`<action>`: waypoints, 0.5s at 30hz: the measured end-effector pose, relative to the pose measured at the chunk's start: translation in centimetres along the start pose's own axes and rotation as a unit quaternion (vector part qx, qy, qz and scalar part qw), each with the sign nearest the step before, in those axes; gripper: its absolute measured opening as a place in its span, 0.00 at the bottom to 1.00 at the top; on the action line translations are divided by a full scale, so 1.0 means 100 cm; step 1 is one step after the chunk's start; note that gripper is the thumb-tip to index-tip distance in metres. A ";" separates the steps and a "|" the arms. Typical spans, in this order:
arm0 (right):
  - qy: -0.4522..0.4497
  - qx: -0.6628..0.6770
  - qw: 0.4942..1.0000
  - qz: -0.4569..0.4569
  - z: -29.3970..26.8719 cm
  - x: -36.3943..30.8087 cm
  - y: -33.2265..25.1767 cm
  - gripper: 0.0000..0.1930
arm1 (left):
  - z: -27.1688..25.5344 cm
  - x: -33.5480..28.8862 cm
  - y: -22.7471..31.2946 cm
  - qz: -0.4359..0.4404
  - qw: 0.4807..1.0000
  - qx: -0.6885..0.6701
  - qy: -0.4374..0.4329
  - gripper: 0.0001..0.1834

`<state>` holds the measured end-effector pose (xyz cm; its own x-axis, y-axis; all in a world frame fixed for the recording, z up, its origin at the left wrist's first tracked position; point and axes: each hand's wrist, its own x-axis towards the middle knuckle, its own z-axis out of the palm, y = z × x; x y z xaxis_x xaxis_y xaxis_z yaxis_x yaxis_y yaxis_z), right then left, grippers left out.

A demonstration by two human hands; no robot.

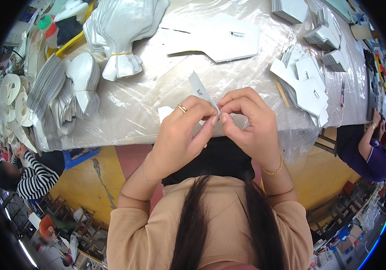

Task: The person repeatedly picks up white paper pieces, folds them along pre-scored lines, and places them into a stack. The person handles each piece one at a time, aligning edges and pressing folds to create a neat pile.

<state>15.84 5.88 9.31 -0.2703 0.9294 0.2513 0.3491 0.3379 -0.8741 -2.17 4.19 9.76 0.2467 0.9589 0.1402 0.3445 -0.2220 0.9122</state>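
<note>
Near the front edge of the table, my left hand [185, 130] and my right hand [250, 123] meet with fingertips almost touching. Between them is a narrow grey-white strip [198, 85] with a small dark print, its free end pointing away from me and to the left. My left thumb and fingers pinch its near end. My right thumb and forefinger close on the same end, where the fingers hide the detail. A small white piece [165, 112] lies on the table, partly behind my left hand.
Plastic sheeting covers the table [130, 117]. Around it lie a large printed white panel [229, 40], a banded stack of white pieces [130, 27], curved stacks [85, 76] at left, cut pieces [305, 81] and a pen [342, 92] at right. Co-workers sit on both sides.
</note>
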 end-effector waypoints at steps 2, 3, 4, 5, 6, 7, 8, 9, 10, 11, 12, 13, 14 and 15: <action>0.002 0.035 0.999 0.028 0.002 -0.002 0.002 0.05 | 0.000 0.001 -0.002 -0.009 1.000 -0.013 -0.002 0.04; 0.005 0.054 0.998 0.043 0.002 -0.003 0.002 0.05 | 0.000 0.001 -0.002 -0.006 1.000 -0.013 -0.007 0.05; 0.004 0.059 0.997 0.050 0.002 -0.004 0.003 0.04 | 0.001 0.001 -0.003 -0.006 1.000 -0.017 -0.009 0.05; 0.003 0.064 0.996 0.057 0.002 -0.005 0.003 0.04 | 0.001 0.001 -0.004 -0.007 1.000 -0.015 -0.012 0.05; 0.001 0.068 0.996 0.065 0.002 -0.006 0.004 0.04 | 0.002 0.000 -0.004 -0.012 1.000 -0.017 -0.013 0.05; 0.009 0.100 0.992 0.082 0.002 -0.007 0.005 0.04 | 0.002 -0.001 -0.004 -0.018 1.000 -0.020 -0.013 0.05; 0.016 0.130 0.986 0.101 0.003 -0.007 0.007 0.04 | 0.003 -0.001 -0.005 -0.018 0.999 -0.026 -0.011 0.05; 0.019 0.157 0.980 0.121 0.005 -0.007 0.008 0.03 | 0.003 -0.001 -0.006 -0.019 0.999 -0.033 -0.008 0.05; 0.002 0.169 0.977 0.128 0.004 -0.007 0.010 0.03 | 0.004 -0.001 -0.007 -0.022 0.999 -0.040 -0.006 0.05; -0.020 0.178 0.974 0.137 0.002 -0.007 0.012 0.04 | 0.004 -0.001 -0.009 -0.028 0.998 -0.051 -0.005 0.05; -0.029 0.187 0.967 0.168 0.002 -0.007 0.013 0.06 | 0.004 -0.001 -0.010 -0.035 0.997 -0.062 -0.005 0.05; -0.013 0.217 0.964 0.152 0.003 -0.008 0.013 0.06 | 0.003 0.000 -0.011 -0.040 0.997 -0.072 -0.006 0.05; 0.015 0.247 0.956 0.157 0.005 -0.009 0.012 0.07 | 0.003 0.000 -0.012 -0.037 0.997 -0.069 -0.006 0.04; 0.031 0.271 0.948 0.164 0.006 -0.010 0.012 0.08 | 0.002 0.000 -0.012 -0.034 0.997 -0.065 -0.008 0.04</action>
<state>15.98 5.23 7.79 -0.1681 0.9838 -0.0623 -0.1121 -0.0819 -0.9903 -2.38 4.44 8.54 0.2423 0.9676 0.0714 0.2411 -0.1313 0.9616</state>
